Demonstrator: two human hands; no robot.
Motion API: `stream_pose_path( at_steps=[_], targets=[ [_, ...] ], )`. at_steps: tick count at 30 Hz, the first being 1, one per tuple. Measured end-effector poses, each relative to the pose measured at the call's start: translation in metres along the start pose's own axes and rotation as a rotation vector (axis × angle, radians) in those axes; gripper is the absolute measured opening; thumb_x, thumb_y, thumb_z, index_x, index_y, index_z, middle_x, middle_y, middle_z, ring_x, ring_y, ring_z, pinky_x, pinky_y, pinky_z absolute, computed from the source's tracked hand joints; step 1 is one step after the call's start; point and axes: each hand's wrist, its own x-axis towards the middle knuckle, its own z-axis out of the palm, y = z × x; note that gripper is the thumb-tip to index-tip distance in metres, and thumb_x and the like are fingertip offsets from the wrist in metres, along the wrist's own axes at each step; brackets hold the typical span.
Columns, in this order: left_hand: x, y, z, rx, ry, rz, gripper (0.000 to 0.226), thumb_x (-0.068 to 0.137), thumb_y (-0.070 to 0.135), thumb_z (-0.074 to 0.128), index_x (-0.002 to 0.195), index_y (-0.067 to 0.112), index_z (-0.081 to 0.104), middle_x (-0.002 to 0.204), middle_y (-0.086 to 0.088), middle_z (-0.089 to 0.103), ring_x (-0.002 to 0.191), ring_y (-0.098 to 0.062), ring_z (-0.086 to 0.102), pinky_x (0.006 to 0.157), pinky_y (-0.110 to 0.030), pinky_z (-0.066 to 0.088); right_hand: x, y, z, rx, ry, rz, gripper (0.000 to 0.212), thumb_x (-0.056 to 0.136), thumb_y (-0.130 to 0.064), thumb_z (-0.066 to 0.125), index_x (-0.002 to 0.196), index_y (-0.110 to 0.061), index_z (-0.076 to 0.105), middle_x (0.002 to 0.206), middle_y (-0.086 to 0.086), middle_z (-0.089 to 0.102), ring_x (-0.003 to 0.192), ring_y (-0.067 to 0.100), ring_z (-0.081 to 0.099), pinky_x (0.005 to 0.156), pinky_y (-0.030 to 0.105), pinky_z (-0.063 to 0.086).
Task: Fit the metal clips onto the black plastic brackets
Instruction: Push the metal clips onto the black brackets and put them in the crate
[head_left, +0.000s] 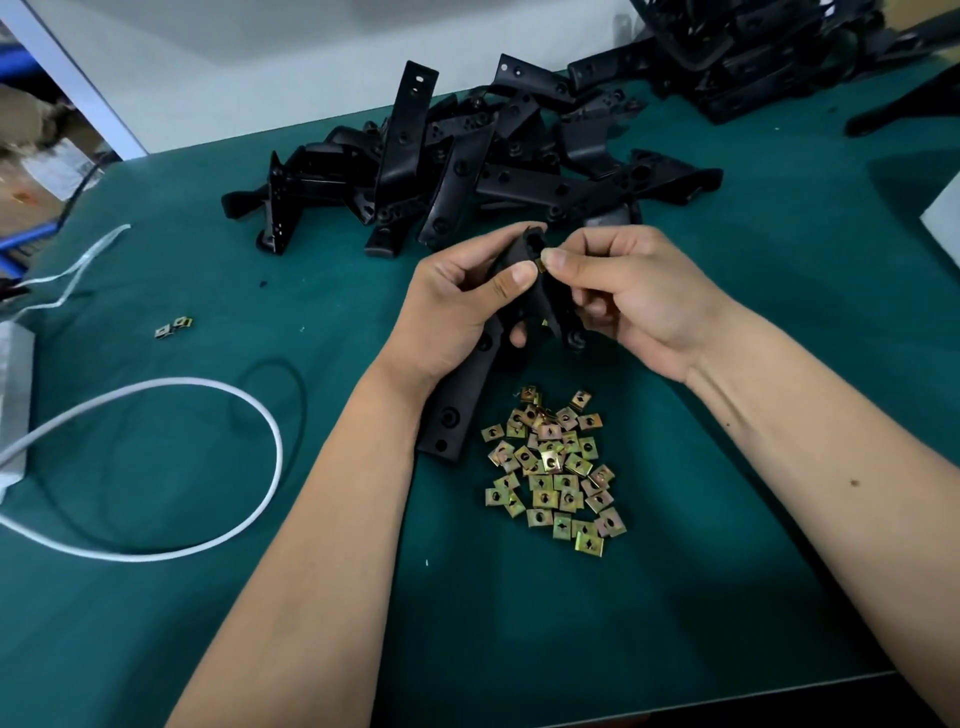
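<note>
My left hand grips a long black plastic bracket around its upper part, with the lower end resting on the green table. My right hand pinches a small metal clip between thumb and forefinger, right against the bracket's top edge beside my left thumb. Only a sliver of the clip shows. A pile of several brass-coloured metal clips lies on the table just below both hands.
A heap of black brackets lies beyond my hands, with more black parts at the back right. Two stray clips sit to the left. A white cable loops at the left beside a grey box. The green table ends at the front.
</note>
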Motion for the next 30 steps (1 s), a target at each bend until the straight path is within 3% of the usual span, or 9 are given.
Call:
stream_pose_path(
  at_steps=[6,10,13,18,21,23,25,28,30],
  targets=[
    [0.001,0.002,-0.005,-0.037,0.051,0.027,0.045,0.104,-0.002,0.047,0.148,0.0,0.046,0.11,-0.031,0.065,0.053,-0.021,0.054,0.057,-0.028,0.051,0.002,-0.005,-0.001,-0.05,0.02,-0.157,0.026,0.105,-0.025,0.059,0.098,-0.019,0.083,0.068,-0.002,0.058,0.063,0.015,0.045,0.058,0.022,0.038],
    [0.0,-0.002,-0.007,-0.056,0.067,0.056,0.044,0.103,-0.004,0.048,0.147,-0.003,0.046,0.096,-0.014,0.068,0.053,-0.018,0.057,0.056,-0.027,0.052,0.001,-0.002,0.003,-0.177,0.028,-0.27,0.038,0.105,-0.023,0.058,0.076,-0.027,0.081,0.073,0.02,0.06,0.073,0.025,0.044,0.059,0.021,0.036],
    [0.001,-0.006,-0.007,-0.067,0.11,0.066,0.042,0.102,-0.004,0.051,0.144,-0.003,0.05,0.091,-0.014,0.068,0.053,-0.024,0.055,0.055,-0.029,0.051,0.001,0.001,0.004,-0.277,0.048,-0.339,0.047,0.103,-0.027,0.06,0.061,-0.005,0.061,0.076,0.037,0.054,0.066,0.025,0.043,0.058,0.019,0.037],
    [0.002,-0.01,-0.003,-0.058,0.146,0.08,0.037,0.1,-0.002,0.058,0.135,0.007,0.059,0.09,-0.017,0.07,0.049,-0.021,0.058,0.052,-0.028,0.053,0.004,0.006,-0.002,-0.361,0.043,-0.395,0.044,0.104,-0.022,0.059,0.069,0.005,0.064,0.06,0.015,0.051,0.058,0.01,0.044,0.06,0.015,0.038],
    [0.005,-0.01,-0.002,-0.049,0.189,0.044,0.032,0.1,0.002,0.06,0.131,0.004,0.062,0.089,-0.018,0.07,0.05,-0.022,0.058,0.051,-0.029,0.053,0.008,0.007,-0.006,-0.329,0.045,-0.319,0.044,0.104,-0.03,0.057,0.089,0.009,0.07,0.074,0.026,0.058,0.063,0.022,0.042,0.057,0.021,0.035],
    [0.008,-0.009,-0.001,-0.062,0.253,0.007,0.026,0.102,0.005,0.06,0.128,0.0,0.062,0.084,-0.015,0.069,0.049,-0.02,0.057,0.05,-0.027,0.051,0.01,0.007,-0.009,-0.291,0.092,-0.217,0.043,0.106,-0.031,0.053,0.096,0.007,0.072,0.074,0.012,0.065,0.063,0.02,0.046,0.053,0.025,0.035],
    [0.01,-0.008,-0.006,-0.138,0.3,-0.04,0.01,0.105,0.011,0.057,0.112,0.007,0.063,0.079,-0.007,0.069,0.05,-0.019,0.055,0.049,-0.025,0.048,0.01,0.009,-0.015,-0.474,0.153,-0.212,0.034,0.107,-0.031,0.054,0.091,-0.011,0.077,0.069,-0.008,0.066,0.06,0.009,0.054,0.057,0.026,0.04],
    [0.006,-0.006,-0.019,-0.307,0.259,-0.106,0.008,0.105,0.019,0.058,0.098,0.016,0.056,0.081,-0.003,0.063,0.057,-0.018,0.052,0.052,-0.024,0.045,0.009,0.009,-0.017,-0.944,0.067,-0.28,0.014,0.093,-0.035,0.074,0.087,-0.023,0.078,0.079,-0.01,0.072,0.072,0.003,0.063,0.066,0.022,0.042],
    [0.004,-0.008,-0.025,-0.318,0.23,-0.122,0.012,0.099,0.021,0.066,0.099,0.018,0.055,0.083,-0.002,0.058,0.061,-0.016,0.051,0.055,-0.024,0.044,0.007,0.008,-0.013,-1.07,-0.035,-0.281,0.013,0.085,-0.035,0.083,0.091,-0.025,0.077,0.084,-0.014,0.069,0.073,-0.004,0.059,0.065,0.015,0.039]
  ],
)
